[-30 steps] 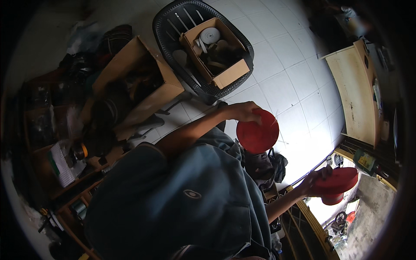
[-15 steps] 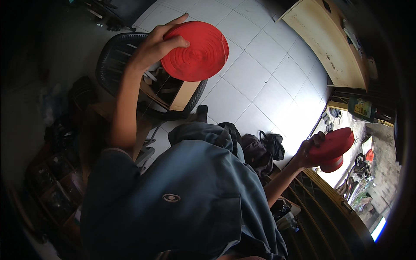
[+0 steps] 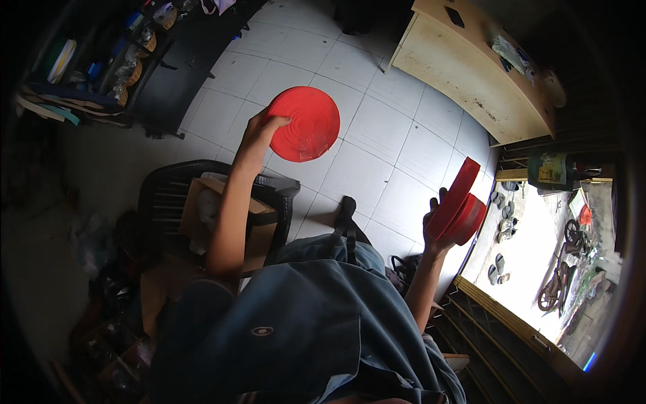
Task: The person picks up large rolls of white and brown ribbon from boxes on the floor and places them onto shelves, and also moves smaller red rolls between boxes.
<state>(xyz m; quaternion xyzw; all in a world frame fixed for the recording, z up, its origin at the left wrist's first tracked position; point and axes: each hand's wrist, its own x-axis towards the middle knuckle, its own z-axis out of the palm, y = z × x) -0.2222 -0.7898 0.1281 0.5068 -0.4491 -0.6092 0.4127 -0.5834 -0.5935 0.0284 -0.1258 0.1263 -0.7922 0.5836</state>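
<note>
My left hand (image 3: 254, 138) grips the edge of a flat, round roll of red webbing (image 3: 308, 128), thumb on its face and fingers behind. The roll's coiled rings face up, above the tiled floor. Further right and a little lower, my right hand (image 3: 434, 232) is closed on two more red rolls held together. One wide red roll (image 3: 459, 192) is seen nearly edge-on. The smaller red roll (image 3: 472, 221) lies against its right side. Part of my right palm is hidden behind them. Both arms are stretched forward, the hands far apart.
A black plastic chair (image 3: 168, 195) with an open cardboard box (image 3: 259, 242) stands below my left arm. At the far right is a cream desk (image 3: 464, 94) with a phone (image 3: 455, 17). Dark shelving (image 3: 168, 87) stands far left. Sandals (image 3: 498, 269) lie outside the doorway at right.
The view has shifted, showing more shelving and desk. In the picture, my left hand's roll sits lower, and my right hand has come left and up with its rolls turned more edge-on.
</note>
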